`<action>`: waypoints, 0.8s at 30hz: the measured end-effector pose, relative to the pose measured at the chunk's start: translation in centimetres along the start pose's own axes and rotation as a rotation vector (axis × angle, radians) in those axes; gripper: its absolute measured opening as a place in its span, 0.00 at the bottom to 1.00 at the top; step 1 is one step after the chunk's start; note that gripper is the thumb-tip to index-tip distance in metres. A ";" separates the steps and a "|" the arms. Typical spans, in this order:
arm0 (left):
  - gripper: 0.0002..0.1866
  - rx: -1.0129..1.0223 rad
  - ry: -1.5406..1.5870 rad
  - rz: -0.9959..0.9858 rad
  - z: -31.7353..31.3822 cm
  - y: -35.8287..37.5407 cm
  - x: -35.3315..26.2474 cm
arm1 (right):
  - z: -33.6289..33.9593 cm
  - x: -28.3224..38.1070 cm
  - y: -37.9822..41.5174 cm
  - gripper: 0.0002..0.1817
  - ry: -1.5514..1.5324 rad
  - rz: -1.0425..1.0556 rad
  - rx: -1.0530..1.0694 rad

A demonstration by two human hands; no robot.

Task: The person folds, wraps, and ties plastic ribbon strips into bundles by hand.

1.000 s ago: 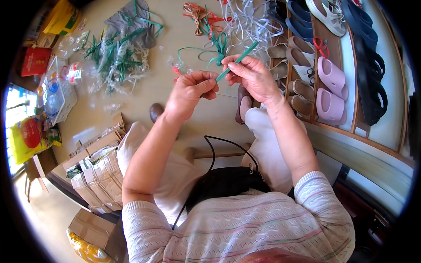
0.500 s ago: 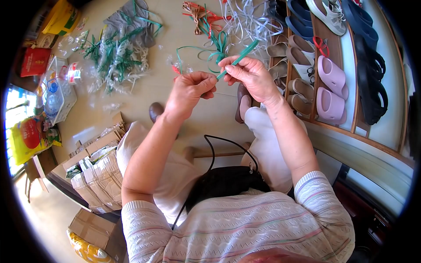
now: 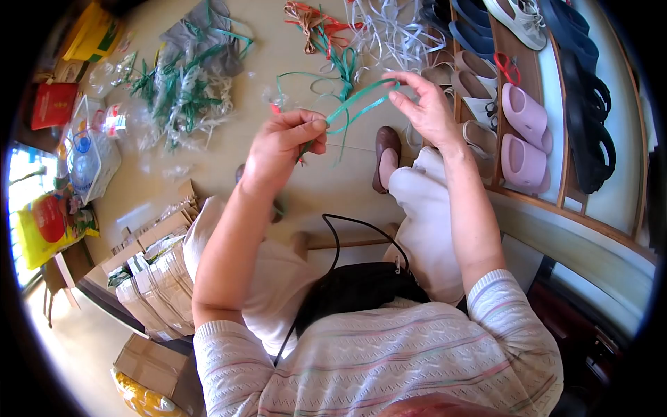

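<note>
A thin green plastic strap (image 3: pixel 360 96) is stretched between my two hands in a loose loop, with short ends hanging below. My left hand (image 3: pixel 288 139) is closed, pinching the strap between thumb and bent fingers. At the loop's right end, my right hand (image 3: pixel 427 108) has its thumb and forefinger on the strap, a small gap showing between them. Just beyond the hands, a bundle of green straps (image 3: pixel 344 69) lies on the floor. A tangle of white straps (image 3: pixel 396 35) and some red straps (image 3: pixel 333 28) lie farther back.
Green and clear plastic scraps (image 3: pixel 184 97) are heaped on the floor at left. A shoe rack (image 3: pixel 497 170) with slippers and red-handled scissors (image 3: pixel 508 68) stands at right. Cardboard (image 3: pixel 160 295) is stacked at lower left. A black bag (image 3: pixel 354 295) rests on my lap.
The green strap, earlier a straight bundled length between both hands, has spread into a loop. My right hand has moved right and its fingers have spread; my left hand has shifted slightly left.
</note>
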State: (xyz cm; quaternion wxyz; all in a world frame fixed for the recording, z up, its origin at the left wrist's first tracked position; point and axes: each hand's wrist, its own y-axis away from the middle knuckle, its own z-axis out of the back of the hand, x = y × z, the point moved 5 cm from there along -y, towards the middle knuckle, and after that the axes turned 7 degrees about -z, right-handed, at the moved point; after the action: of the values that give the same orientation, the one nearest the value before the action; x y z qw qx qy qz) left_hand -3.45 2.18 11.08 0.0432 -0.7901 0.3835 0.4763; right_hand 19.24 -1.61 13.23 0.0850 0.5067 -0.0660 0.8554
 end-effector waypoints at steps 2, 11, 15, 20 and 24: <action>0.05 0.052 0.131 -0.015 0.1 0.0 -0.4 | -0.1 -1.7 0.0 0.12 -0.100 -0.203 0.110; 0.04 -0.145 0.126 -0.103 4.0 -0.1 -2.5 | 3.4 -1.1 0.0 0.09 -0.994 -0.291 0.078; 0.05 -0.073 0.128 -0.208 6.8 -0.3 -4.0 | 4.0 -1.3 0.4 0.10 -0.670 -0.380 0.206; 0.06 -0.254 0.343 -0.331 11.5 0.4 -7.8 | 5.6 -2.6 0.8 0.11 -0.520 -0.419 0.149; 0.06 -0.284 0.333 -0.354 11.9 0.6 -8.5 | 6.1 -3.4 0.4 0.10 -0.627 -0.353 0.011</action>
State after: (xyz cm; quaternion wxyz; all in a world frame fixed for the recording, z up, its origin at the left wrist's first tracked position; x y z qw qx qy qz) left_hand -14.55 11.73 11.52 -0.0490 -0.9103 0.1705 0.3741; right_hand 25.99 -3.53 13.21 0.2043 0.7484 0.0042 0.6310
